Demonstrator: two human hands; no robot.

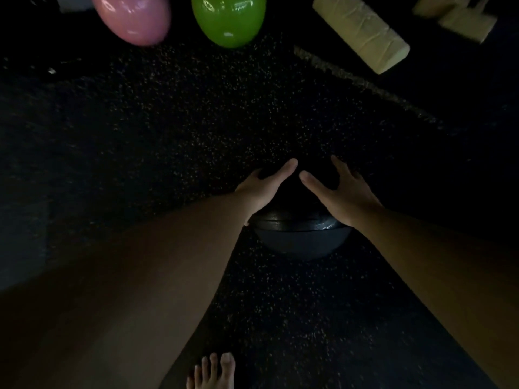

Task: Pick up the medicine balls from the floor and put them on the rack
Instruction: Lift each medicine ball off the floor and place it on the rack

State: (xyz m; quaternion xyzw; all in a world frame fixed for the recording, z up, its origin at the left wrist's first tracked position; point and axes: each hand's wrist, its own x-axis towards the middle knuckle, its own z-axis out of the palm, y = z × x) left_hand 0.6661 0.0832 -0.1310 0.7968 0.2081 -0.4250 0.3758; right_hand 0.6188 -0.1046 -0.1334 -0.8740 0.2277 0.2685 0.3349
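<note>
Dark ball (300,237) is sitting low in the middle of the view against the speckled floor (196,122), ahead of a bare foot (213,372). The dim light is hiding whether it is resting on the floor or hanging just clear of it. Both hands are lying on its upper half, one on each side. The left hand (264,189) is covering the ball's left shoulder, with the thumb stretching toward the middle and the fingers reaching round the far side into the dark. The right hand (339,192) is spreading over the right shoulder, fingers straight and splayed. The two thumbs are pointing at each other, near but not touching. Neither hand is curling tight. Far ahead, a pink ball (132,18) and a green ball (229,19) are lying side by side with a gap between them, well apart from the dark ball. To their right a pale roll (362,35) is lying at a slant.
</note>
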